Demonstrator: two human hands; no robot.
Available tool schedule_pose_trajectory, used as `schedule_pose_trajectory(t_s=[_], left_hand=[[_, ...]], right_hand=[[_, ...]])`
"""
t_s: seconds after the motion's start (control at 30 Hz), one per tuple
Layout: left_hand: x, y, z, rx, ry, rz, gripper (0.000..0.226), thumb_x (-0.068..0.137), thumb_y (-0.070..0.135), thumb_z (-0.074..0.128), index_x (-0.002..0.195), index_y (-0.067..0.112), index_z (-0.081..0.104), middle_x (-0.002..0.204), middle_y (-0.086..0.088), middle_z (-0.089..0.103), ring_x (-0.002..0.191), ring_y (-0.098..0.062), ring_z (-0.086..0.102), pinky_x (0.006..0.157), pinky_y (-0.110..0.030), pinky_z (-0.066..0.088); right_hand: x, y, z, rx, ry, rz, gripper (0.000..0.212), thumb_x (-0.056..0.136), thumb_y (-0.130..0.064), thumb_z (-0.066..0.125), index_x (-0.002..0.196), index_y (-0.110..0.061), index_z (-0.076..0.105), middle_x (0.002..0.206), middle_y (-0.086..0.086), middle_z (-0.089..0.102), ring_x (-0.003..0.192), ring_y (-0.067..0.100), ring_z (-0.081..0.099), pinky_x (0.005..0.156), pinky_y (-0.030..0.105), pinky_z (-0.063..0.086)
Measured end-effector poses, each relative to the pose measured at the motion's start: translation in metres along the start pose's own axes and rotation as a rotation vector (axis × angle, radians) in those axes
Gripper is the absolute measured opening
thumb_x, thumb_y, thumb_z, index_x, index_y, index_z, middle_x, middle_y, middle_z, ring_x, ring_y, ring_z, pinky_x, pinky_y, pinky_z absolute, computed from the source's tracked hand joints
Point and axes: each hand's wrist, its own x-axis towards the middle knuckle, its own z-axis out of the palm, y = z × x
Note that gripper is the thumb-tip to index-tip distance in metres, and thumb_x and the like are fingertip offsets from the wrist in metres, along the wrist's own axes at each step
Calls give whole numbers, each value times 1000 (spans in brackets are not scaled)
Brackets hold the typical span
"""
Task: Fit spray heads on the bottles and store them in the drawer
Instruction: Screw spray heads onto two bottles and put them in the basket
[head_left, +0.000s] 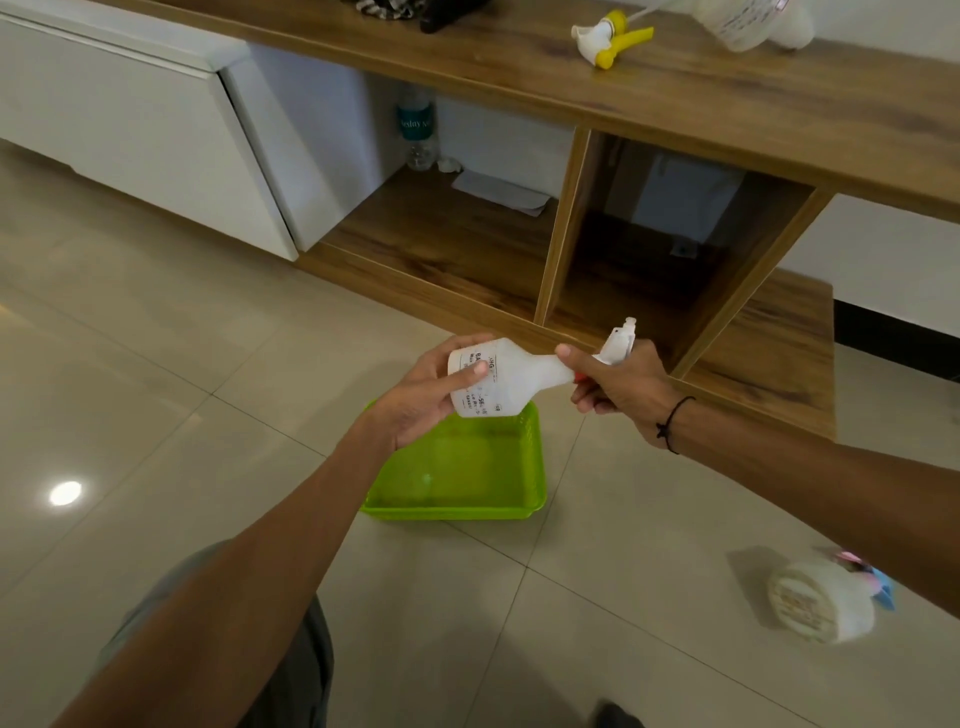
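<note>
The left hand (423, 392) grips the base of a white bottle (493, 382) held sideways, while the right hand (615, 382) closes around the white spray head (618, 345) at its neck. Directly below them an empty green basket (457, 506) sits on the tiled floor (156, 364). Another white bottle (821, 603), with a blue and pink head, lies on the floor to the right. Beyond the hands stands a wooden unit (675, 104): a loose yellow spray head (613, 39) and a third bottle (753, 21) lie on top, and a water bottle (417, 130) stands in an open compartment.
</note>
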Motion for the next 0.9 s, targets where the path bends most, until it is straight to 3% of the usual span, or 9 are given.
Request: schedule_pose_trajectory(t_s=[0.07,0.17,0.23,0.3,0.4,0.5,0.6,0.7,0.9], left_hand=[[0,1,-5,-7,-38,18,62,88,14,83,144,31,63,131,2,72,119,-18,73,90,-39,65],[-3,-4,-9,-8,-72,-134,74,77,53,90,142,28,64,139,-6,72,124,-30,73,90,-52,64],[-5,-6,-10,72,-66,-190,86,73,70,83,141,22,62,135,-16,73,114,-32,77,81,-42,67],[-4,-7,-14,137,-41,-143,95,64,65,93,138,18,57,126,-13,76,105,-29,79,74,-33,67],[-6,-6,-22,224,-95,-82,71,70,36,99,121,24,51,122,0,74,110,-27,76,83,-43,67],[-8,-9,-26,392,-125,-41,60,78,16,93,118,24,49,127,-4,66,111,-22,75,84,-48,67],[-7,-17,-25,689,-84,20,75,67,22,102,120,20,49,123,1,63,106,-11,70,77,-31,65],[-3,-31,-22,959,-21,43,86,58,36,105,123,26,49,122,11,63,109,-3,65,79,-19,57],[2,-56,-10,1185,104,50,93,60,47,102,140,22,60,127,3,74,116,-18,69,89,-30,55]], right_hand=[[1,-2,1,31,-28,-8,65,62,-59,87,84,0,70,67,17,77,50,17,72,50,25,56],[3,-6,7,26,-62,-70,52,65,-52,87,80,-7,68,67,14,77,51,16,71,50,23,56],[7,-8,10,-7,-56,-95,44,68,-50,87,76,-12,66,66,13,76,50,15,69,48,23,55],[11,-9,9,-68,-56,-97,40,76,-46,87,74,-12,66,64,13,74,47,14,66,47,24,54],[13,-8,8,-118,-91,-56,38,83,-41,86,72,-9,68,59,11,71,43,13,62,47,26,53],[11,-6,10,-174,-126,-33,40,84,-41,86,73,-6,70,56,9,70,43,12,60,46,25,52],[10,-2,14,-255,-138,-50,39,83,-42,87,73,-7,71,58,10,71,46,14,63,46,25,50],[6,5,22,-379,-154,-131,38,79,-45,89,64,-16,69,58,9,73,48,16,68,47,21,49],[14,7,41,-731,-123,-247,48,79,-56,84,64,-14,67,49,2,69,51,2,67,70,34,60]])
